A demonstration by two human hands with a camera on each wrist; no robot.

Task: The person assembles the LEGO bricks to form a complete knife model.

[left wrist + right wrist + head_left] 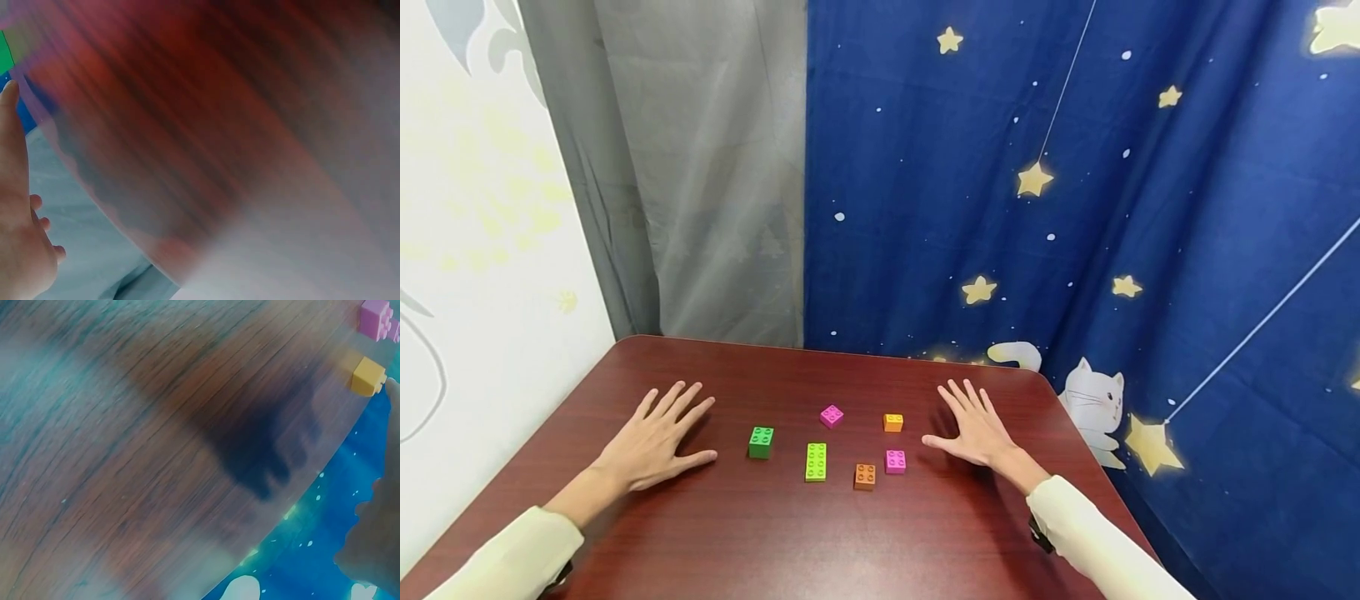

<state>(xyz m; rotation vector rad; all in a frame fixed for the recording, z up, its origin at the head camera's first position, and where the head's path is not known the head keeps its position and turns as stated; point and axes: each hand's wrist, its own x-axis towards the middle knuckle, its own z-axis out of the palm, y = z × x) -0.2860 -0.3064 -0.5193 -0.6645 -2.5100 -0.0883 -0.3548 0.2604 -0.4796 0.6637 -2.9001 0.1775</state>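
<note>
My left hand (653, 440) has its fingers spread, to the left of a green toy brick (761, 442). On the right, my right hand (973, 427) is likewise spread, beside an orange-yellow brick (892, 422) and a magenta brick (895, 462). Between the hands lie a long lime brick (816, 462), a brown-orange brick (865, 477) and a second magenta brick (831, 416), all apart from one another. Neither hand holds anything. In the left wrist view the thumb (11, 125) shows near a green brick (5, 53). The right wrist view catches the yellow brick (368, 377) at its edge.
The bricks lie on a dark red-brown wooden table (760, 542). Behind it hang a grey curtain (715, 167) and a blue star-patterned curtain (917, 208). A white patterned surface (482, 250) stands along the left side.
</note>
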